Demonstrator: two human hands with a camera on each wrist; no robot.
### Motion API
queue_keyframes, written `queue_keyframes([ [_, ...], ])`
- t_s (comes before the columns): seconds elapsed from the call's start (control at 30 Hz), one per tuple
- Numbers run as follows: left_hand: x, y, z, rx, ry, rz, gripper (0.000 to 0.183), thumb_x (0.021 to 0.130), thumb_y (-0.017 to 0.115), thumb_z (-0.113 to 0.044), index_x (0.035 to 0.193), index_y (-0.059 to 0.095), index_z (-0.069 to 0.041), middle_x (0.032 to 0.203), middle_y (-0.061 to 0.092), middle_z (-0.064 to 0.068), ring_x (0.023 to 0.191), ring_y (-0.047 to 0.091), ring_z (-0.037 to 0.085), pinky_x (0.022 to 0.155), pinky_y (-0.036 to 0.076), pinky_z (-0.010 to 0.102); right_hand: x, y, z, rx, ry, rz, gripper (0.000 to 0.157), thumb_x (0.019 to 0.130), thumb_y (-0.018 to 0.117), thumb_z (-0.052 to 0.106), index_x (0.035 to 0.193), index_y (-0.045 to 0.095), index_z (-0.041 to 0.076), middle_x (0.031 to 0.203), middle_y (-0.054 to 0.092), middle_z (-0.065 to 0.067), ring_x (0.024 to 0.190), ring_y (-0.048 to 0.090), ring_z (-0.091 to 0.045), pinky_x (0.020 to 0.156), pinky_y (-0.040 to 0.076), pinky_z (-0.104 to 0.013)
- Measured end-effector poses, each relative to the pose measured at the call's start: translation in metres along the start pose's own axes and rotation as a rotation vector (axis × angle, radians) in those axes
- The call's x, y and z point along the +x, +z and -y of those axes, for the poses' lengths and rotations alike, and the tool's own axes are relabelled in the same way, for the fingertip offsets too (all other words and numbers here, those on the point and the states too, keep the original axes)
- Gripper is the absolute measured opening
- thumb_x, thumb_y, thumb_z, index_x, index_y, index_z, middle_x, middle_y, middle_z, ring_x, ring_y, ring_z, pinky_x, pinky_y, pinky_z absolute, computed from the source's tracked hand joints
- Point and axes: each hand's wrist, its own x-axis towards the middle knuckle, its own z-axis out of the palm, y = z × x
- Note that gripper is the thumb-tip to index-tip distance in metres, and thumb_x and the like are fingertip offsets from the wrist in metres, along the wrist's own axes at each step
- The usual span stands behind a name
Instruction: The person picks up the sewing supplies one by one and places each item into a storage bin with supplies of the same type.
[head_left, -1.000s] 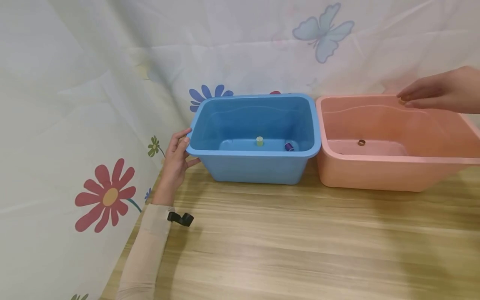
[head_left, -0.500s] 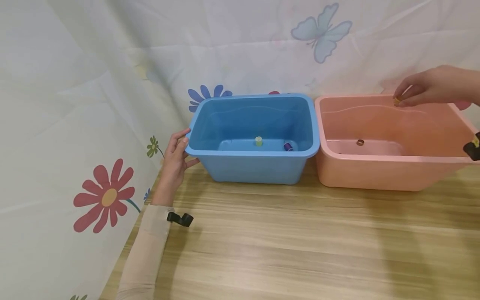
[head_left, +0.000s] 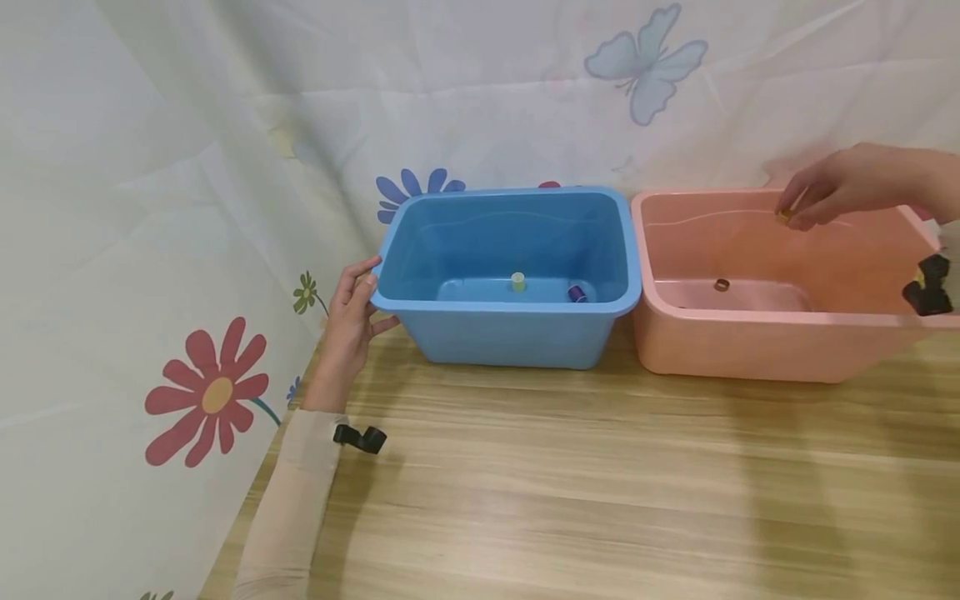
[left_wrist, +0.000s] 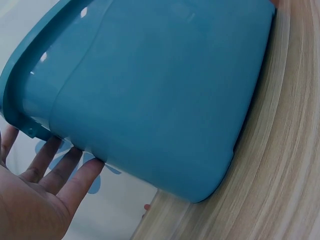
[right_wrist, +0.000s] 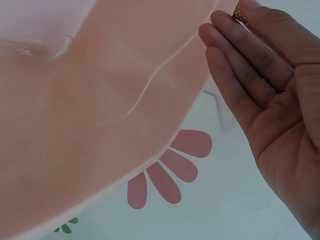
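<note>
In the head view my left hand [head_left: 351, 312] holds the left end of a blue plastic tub [head_left: 517, 333]. Some of its fingers lie at the rim, and others touch the wall below it in the left wrist view. My right hand [head_left: 851, 187] is over the back part of a pink tub [head_left: 750, 346], pinching a small dimpled gold thimble [right_wrist: 239, 14] between thumb and fingertips. The fingers largely cover this thimble. A brass ring-shaped thimble [head_left: 722, 285] lies on the pink tub's floor. Inside the blue tub are a pale green thread spool [head_left: 518, 282] and a purple thread spool [head_left: 577, 294].
Both tubs stand side by side on a wood-grain table [head_left: 525, 475], their rims close together. Behind them and to the left hangs a white curtain [head_left: 487, 92] printed with flowers and a butterfly. The table's front part stretches before the tubs.
My right hand has come further into the head view, shifting left over the pink tub and slightly lower with the thimble pinched. The left hand and both tubs stay in place.
</note>
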Motion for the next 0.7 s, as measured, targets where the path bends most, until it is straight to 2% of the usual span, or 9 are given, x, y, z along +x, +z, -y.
queue_keyframes([
  [0.13,0.0003,0.0003,-0.0008,-0.003,-0.001,-0.005,0.048,0.101,0.064,-0.041,0.144,0.054,-0.025,0.139,0.054,0.008,0.119,0.062,0.034,0.076,0.062,0.038,0.0025,0.0004,0.0004,-0.005,-0.01,0.028,0.028,0.098,0.067,0.007,0.119,0.063,-0.011,0.105,0.073,-0.022,0.094,0.072,-0.034,0.079,0.059,-0.048],
  [0.5,0.0024,0.0008,0.0011,-0.009,0.01,0.007,0.049,0.101,0.063,-0.041,0.146,0.052,-0.024,0.146,0.05,0.011,0.128,0.057,0.038,0.077,0.062,0.039,0.007,0.0003,-0.0053,0.05,-0.004,0.085,0.033,0.098,0.067,0.008,0.121,0.06,-0.014,0.103,0.073,-0.018,0.091,0.072,-0.031,0.079,0.06,-0.047],
  [0.7,0.0057,0.0026,0.0017,-0.004,0.013,0.009,0.05,0.1,0.064,-0.043,0.145,0.052,-0.025,0.148,0.049,0.011,0.125,0.06,0.033,0.076,0.062,0.039,0.0069,0.0013,-0.0092,0.078,0.041,0.161,0.031,0.099,0.066,0.01,0.117,0.062,-0.014,0.099,0.071,-0.015,0.089,0.07,-0.028,0.081,0.06,-0.047],
])
